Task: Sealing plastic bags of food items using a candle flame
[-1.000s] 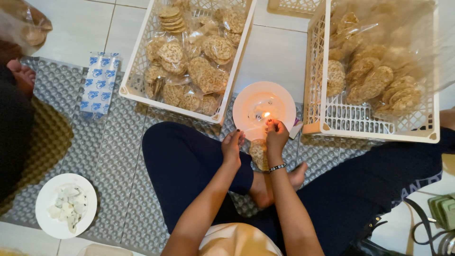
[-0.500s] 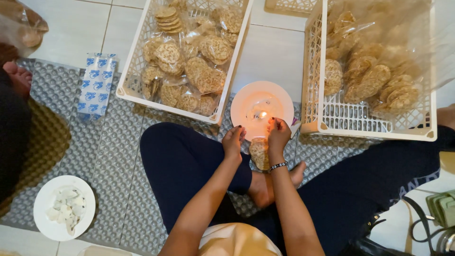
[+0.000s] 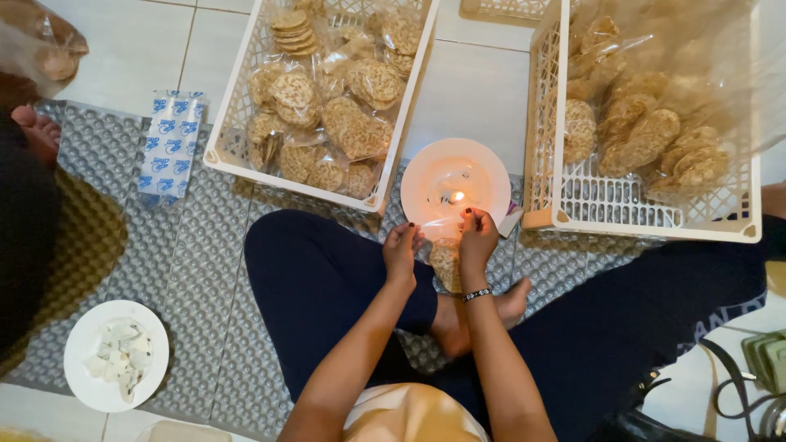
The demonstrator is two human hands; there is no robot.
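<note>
Pinching the top edge of a clear packet of round crackers, the left hand and the right hand sit just below centre, fingers pressed together on the plastic. The packet hangs between them over the person's crossed legs, its top edge held at the 6 o'clock rim of a white plate. A small candle flame burns near the middle of that plate, just at 12 o'clock from the right hand's fingertips. The right wrist wears a beaded bracelet.

At 11 o'clock from the hands stands a white plastic crate filled with bagged crackers; at 2 o'clock a 2nd crate holds more bags. A blue-and-white printed packet lies on the grey bubbled mat at 9 o'clock. A white dish of pale scraps rests at 8 o'clock, near the mat's edge. Another person's bare foot shows at the far left.
</note>
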